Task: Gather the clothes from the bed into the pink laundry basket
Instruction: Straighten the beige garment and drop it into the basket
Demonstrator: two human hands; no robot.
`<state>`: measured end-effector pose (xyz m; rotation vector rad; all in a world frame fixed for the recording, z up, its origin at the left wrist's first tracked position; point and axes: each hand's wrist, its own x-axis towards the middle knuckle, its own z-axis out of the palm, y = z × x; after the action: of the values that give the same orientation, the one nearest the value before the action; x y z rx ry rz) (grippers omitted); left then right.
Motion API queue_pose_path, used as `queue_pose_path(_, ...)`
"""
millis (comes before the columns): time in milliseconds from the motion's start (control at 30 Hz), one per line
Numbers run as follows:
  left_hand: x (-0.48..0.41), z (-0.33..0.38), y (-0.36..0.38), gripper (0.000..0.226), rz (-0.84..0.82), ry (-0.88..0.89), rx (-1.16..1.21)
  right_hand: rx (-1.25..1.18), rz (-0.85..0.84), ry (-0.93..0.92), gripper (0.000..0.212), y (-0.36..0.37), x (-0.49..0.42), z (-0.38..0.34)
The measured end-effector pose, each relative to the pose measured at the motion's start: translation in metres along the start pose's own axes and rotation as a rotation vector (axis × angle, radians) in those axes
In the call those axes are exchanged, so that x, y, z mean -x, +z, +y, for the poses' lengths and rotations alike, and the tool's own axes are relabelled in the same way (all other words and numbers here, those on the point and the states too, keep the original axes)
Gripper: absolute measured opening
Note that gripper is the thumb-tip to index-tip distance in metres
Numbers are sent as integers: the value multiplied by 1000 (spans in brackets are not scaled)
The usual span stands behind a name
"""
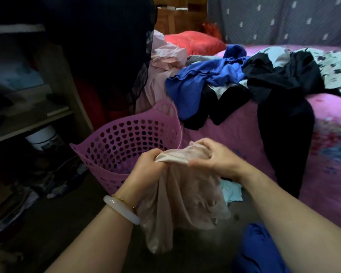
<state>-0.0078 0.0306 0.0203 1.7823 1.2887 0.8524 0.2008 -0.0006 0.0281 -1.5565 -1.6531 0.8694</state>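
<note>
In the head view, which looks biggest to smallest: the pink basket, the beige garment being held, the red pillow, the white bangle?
1. Pink basket and beige garment look alike; the garment is nearer, so unsure.
2. Red pillow, farther away.
3. White bangle.

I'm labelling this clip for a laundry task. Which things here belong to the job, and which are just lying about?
Part of the job:
beige garment, gripped by left hand and right hand
pink laundry basket
blue clothes and black clothes on the bed

Lying about:
red pillow
white tub under the shelves
</note>
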Motion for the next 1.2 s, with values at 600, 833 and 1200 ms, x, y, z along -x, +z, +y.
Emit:
queue_pose_path(600, 13, 23, 1, 13, -52, -222, 84, -565, 55, 440, 23, -4, 0, -1)
queue_pose_path(833, 28, 36, 11, 36, -914, -144, -67, -1241, -58, 475, 14, -3, -11, -14)
queue_pose_path(1200, 15, 6, 21, 76, -402, 42, -74, -1172, -312, 392, 14, 4, -5, -27)
